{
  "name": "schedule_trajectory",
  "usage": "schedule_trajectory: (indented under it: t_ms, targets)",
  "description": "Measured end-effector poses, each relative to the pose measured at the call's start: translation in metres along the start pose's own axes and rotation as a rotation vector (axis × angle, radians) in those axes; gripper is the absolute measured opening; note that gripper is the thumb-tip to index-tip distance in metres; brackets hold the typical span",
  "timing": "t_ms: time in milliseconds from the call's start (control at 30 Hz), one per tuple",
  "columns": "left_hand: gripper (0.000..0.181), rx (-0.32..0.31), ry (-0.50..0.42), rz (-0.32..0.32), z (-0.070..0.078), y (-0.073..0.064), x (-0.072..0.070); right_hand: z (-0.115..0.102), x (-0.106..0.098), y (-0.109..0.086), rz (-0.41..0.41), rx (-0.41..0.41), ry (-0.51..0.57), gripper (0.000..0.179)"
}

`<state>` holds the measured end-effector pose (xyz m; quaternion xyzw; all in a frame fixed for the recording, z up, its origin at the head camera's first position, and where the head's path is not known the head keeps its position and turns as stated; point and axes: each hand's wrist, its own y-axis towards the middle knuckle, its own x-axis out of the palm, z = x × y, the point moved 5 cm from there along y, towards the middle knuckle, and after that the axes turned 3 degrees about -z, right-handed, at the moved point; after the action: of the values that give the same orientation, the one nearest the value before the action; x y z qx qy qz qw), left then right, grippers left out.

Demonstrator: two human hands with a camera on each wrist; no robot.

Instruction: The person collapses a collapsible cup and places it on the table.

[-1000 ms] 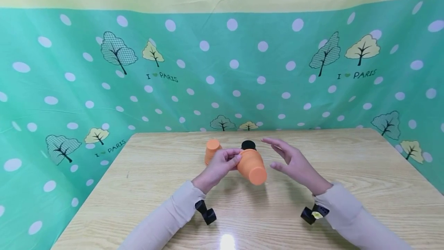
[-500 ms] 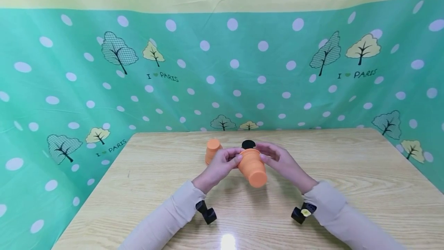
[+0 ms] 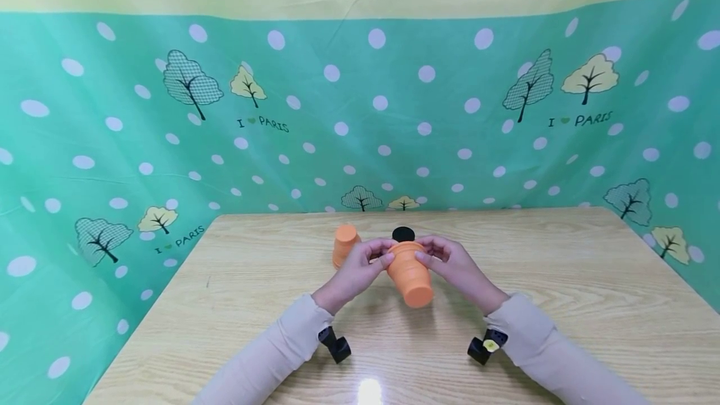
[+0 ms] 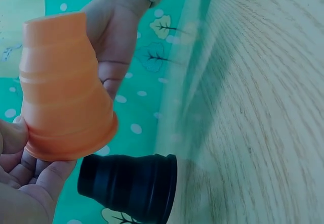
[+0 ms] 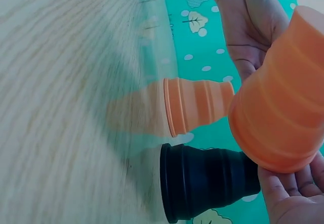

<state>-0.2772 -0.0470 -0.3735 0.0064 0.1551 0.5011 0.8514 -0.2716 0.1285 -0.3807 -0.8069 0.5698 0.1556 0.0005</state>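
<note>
An orange ribbed cup is held above the table, its wide rim pointing away and its narrow base tilted toward me. My left hand pinches the rim on the left, thumb on the near side. On the right, my right hand pinches the same rim, its thumb likewise in front. Both wrist views show this orange cup between the two hands. Behind it stands a black ribbed cup, upside down on the table. A second orange cup stands upside down to the left, partly covered by my left hand in the head view.
The wooden table reaches back to a green dotted cloth hung behind and at the sides. A small black camera sits on the left wrist, with another wrist camera on the right.
My right hand has come in from the right with spread fingers and taken hold of the rim of the orange cup. My left hand has kept its grip, and the cup's base dips slightly lower.
</note>
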Motion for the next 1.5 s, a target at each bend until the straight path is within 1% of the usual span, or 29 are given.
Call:
schedule_trajectory:
  t_ms: [167, 367, 500, 633, 833, 933, 1067, 1133, 1267, 1367, 1500]
  targets:
    - [0.025, 0.014, 0.025, -0.009, 0.002, 0.001, -0.001, -0.005, 0.0, 0.0, 0.016, -0.06, -0.019, 0.029]
    - [0.023, 0.011, 0.039, -0.003, 0.001, 0.001, 0.0, -0.004, 0.0, 0.0, -0.007, -0.08, 0.014, 0.028]
    - [0.023, 0.027, 0.042, 0.001, -0.001, 0.0, 0.001, -0.004, 0.001, -0.001, -0.011, -0.085, 0.019, 0.029]
    - [0.023, 0.041, 0.056, -0.002, -0.001, 0.0, 0.001, -0.006, 0.002, 0.0, -0.021, -0.085, -0.007, 0.028]
    - [0.023, 0.023, 0.049, -0.006, -0.001, -0.003, 0.003, -0.006, 0.003, -0.001, -0.045, -0.076, -0.023, 0.026]
    - [0.023, 0.028, 0.056, -0.004, -0.003, -0.002, 0.003, -0.006, 0.002, -0.001, -0.041, -0.093, -0.041, 0.026]
    - [0.023, 0.02, 0.059, -0.006, -0.003, -0.001, 0.003, -0.008, 0.001, -0.002, -0.018, -0.118, -0.098, 0.026]
    - [0.022, 0.017, 0.057, -0.011, 0.0, -0.002, 0.003, -0.01, 0.001, -0.003, -0.005, -0.135, -0.123, 0.026]
    - [0.021, 0.028, 0.063, -0.021, 0.018, -0.008, 0.004, -0.01, 0.001, -0.004, 0.012, -0.152, -0.132, 0.025]
    - [0.021, 0.021, 0.071, -0.025, 0.029, -0.012, 0.005, -0.01, 0.001, -0.004, 0.018, -0.168, -0.138, 0.026]
    - [0.022, 0.004, 0.072, -0.022, 0.03, -0.013, 0.005, -0.011, 0.002, -0.005, 0.023, -0.179, -0.15, 0.028]
